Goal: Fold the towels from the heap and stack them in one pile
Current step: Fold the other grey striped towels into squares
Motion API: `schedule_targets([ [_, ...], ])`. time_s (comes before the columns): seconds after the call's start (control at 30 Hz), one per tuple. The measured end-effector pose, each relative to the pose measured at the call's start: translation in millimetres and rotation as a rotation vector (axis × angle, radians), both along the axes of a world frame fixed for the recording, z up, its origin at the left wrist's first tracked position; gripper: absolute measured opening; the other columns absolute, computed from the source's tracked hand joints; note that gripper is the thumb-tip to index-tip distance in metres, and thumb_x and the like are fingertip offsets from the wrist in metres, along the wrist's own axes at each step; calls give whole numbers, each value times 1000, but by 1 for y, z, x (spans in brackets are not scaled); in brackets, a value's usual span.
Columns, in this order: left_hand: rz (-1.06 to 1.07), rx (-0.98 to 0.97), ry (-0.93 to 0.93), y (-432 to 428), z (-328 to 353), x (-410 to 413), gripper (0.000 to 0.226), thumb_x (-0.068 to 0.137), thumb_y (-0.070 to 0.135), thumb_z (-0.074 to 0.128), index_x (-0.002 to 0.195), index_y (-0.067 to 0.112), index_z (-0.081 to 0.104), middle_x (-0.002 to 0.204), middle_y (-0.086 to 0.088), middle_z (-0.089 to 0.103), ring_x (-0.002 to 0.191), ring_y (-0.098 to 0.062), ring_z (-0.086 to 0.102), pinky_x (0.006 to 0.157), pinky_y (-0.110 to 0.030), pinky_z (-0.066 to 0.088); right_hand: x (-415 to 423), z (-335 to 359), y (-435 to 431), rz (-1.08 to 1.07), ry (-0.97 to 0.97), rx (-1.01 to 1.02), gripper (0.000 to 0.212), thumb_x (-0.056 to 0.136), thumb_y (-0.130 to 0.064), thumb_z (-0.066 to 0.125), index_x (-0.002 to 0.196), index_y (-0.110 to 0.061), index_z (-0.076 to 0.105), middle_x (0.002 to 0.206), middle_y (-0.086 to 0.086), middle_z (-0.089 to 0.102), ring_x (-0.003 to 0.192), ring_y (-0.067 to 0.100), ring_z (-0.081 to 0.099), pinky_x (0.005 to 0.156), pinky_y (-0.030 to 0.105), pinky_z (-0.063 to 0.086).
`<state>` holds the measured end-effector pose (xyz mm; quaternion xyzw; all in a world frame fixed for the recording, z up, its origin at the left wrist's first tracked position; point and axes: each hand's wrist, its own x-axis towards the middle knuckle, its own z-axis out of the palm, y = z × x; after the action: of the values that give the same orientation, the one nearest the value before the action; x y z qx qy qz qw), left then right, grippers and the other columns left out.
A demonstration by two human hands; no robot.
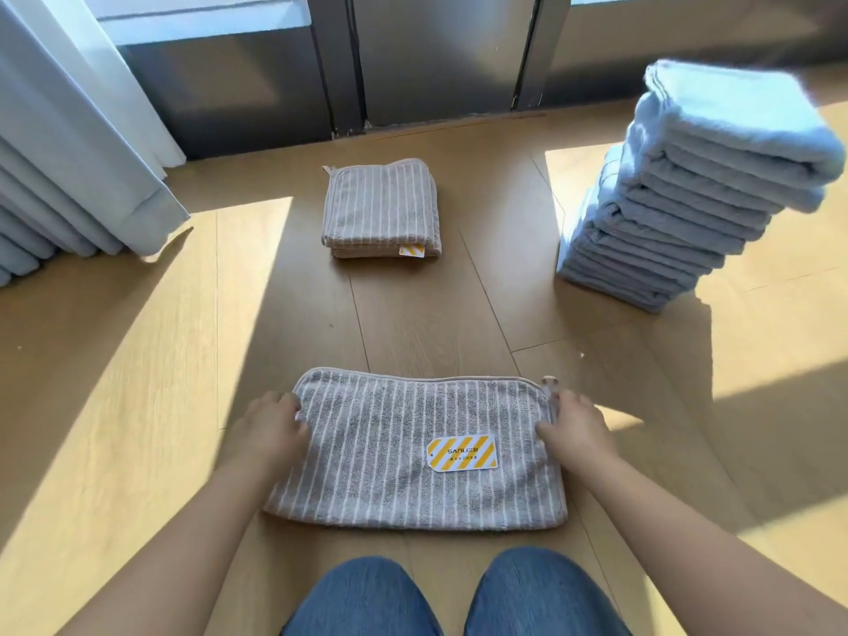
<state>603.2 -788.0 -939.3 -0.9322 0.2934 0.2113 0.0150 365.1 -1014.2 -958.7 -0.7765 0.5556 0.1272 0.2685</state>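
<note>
Half-folded striped towel (413, 456) on floor (137, 406), long axis left-right; left hand (270, 429) and right hand (576, 426) at opposite short ends, apparently pinching edges, equally near; folded pile (381, 208) straight ahead.

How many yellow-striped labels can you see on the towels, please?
2. The near label lies on the near striped towel; the far label sits at the front right corner of the folded pile. Others may be hidden.
</note>
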Motion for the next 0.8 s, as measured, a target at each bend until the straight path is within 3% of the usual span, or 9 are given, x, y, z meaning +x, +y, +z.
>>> schedule_targets([
  [0.23,-129,24,100,-49,-23,23,43,98,18,30,140,14,33,145,-8,39,132,-26,35,107,-39,34,28,-1,-25,262,102,-84,50,92,-20,46,140,-17,33,143,5,41,131,25,34,103,38,30],
  [0.33,-217,74,49,-56,-29,25,42,95,18,36,137,21,37,143,-4,41,130,-25,35,103,-39,31,30,-5,-26,301,114,-127,38,92,-21,46,130,-17,45,133,5,50,125,25,38,98,35,29],
  [0.43,-293,122,-24,-57,-24,27,33,91,18,40,121,26,51,125,-3,53,117,-24,40,95,-36,32,29,-6,-25,242,-48,-111,27,89,-18,50,114,-14,60,111,9,58,109,27,47,82,31,33],
  [0.5,-302,165,-21,-53,-22,28,30,91,24,40,118,25,54,121,-4,51,117,-24,38,95,-36,32,28,-3,-24,133,-195,-16,17,88,-15,53,99,-11,65,83,5,56,83,21,51,61,28,31],
  [0.57,-262,134,52,-47,-24,29,38,90,24,44,127,22,46,131,-5,46,124,-26,35,99,-38,34,26,1,-22,-6,-337,87,9,88,-14,56,88,-11,65,66,-2,50,63,15,46,53,25,30],
  [0.7,-78,-27,248,-47,-27,24,69,91,21,52,147,19,12,150,-11,24,134,-33,30,110,-42,28,18,11,-14,-206,-510,377,13,86,-8,61,75,-14,62,63,3,53,54,14,46,52,24,36],
  [0.8,-54,-44,242,-54,-29,18,57,93,26,49,144,20,24,144,-13,32,123,-34,46,99,-39,39,14,16,-9,-185,-449,643,13,87,-6,59,76,-13,61,64,3,58,44,6,54,45,16,44],
])
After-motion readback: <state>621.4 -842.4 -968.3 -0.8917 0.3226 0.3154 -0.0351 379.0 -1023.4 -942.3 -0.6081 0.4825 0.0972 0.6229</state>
